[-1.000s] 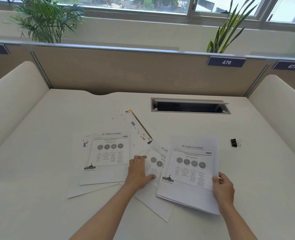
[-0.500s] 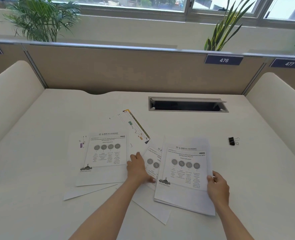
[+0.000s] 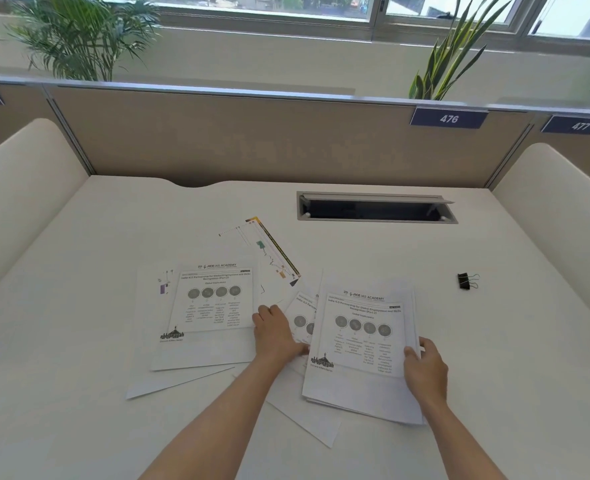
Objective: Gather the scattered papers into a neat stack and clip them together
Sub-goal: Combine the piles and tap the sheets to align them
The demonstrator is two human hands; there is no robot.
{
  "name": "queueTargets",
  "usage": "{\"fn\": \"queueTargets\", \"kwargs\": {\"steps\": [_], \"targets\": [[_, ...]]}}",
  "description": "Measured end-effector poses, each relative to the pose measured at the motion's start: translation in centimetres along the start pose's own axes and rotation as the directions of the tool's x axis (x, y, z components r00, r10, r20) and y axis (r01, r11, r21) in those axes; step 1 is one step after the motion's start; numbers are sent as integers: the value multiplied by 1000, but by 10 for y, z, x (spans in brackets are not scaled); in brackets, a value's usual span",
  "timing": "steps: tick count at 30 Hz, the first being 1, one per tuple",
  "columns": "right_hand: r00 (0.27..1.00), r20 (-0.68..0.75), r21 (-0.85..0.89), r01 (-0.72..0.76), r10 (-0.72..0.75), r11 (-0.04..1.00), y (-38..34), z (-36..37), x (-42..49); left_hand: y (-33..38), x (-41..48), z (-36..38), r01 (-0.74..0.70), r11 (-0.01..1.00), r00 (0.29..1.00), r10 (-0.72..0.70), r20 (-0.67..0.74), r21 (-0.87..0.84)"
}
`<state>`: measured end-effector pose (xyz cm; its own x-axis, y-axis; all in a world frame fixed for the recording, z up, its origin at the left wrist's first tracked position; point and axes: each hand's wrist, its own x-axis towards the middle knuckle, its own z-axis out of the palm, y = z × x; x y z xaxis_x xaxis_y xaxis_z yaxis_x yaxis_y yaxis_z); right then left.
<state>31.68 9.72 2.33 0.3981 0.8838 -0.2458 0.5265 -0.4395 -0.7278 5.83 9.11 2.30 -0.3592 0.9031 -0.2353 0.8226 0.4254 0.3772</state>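
Observation:
Printed white papers lie scattered on the white desk (image 3: 79,271). On the right, a small stack of printed sheets (image 3: 362,344) is gripped at its right edge by my right hand (image 3: 425,370). My left hand (image 3: 276,334) presses flat, fingers together, on a half-covered sheet (image 3: 300,320) that pokes out from under the stack's left side. Left of that lies a loose printed page (image 3: 207,306) over other sheets, and a page with a coloured strip (image 3: 269,251) lies behind. A black binder clip (image 3: 465,281) rests alone on the desk to the right, apart from both hands.
A rectangular cable slot (image 3: 376,206) opens in the desk behind the papers. A beige partition (image 3: 252,140) with number plates closes the back, and padded white side panels (image 3: 20,188) flank the desk. Plants stand behind the partition.
The right-hand stack has slid a little left, further over the sheet under my left hand. My left hand stays on that sheet.

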Motion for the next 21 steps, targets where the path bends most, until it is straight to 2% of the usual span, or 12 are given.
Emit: {"fn": "queueTargets", "kwargs": {"steps": [5, 9, 13, 16, 21], "targets": [[999, 45, 55, -15, 12, 998, -10, 6, 1, 0, 3, -3, 3, 1000, 1000, -3, 22, -11], [997, 71, 56, 0, -4, 998, -14, 8, 4, -2, 6, -7, 74, 989, 995, -66, 70, -126], [996, 86, 54, 14, -19, 998, -13, 9, 6, -3, 5, -13, 101, 985, 991, -86, 105, -143], [996, 83, 59, 17, -22, 998, -12, 8, 8, -7, 4, -12, 122, 952, 989, -94, 110, -281], [996, 88, -11, -4, 5, 1000, -12, 9, 10, -11, 1, -21, 134, 839, 989, -144, 22, -528]]}}
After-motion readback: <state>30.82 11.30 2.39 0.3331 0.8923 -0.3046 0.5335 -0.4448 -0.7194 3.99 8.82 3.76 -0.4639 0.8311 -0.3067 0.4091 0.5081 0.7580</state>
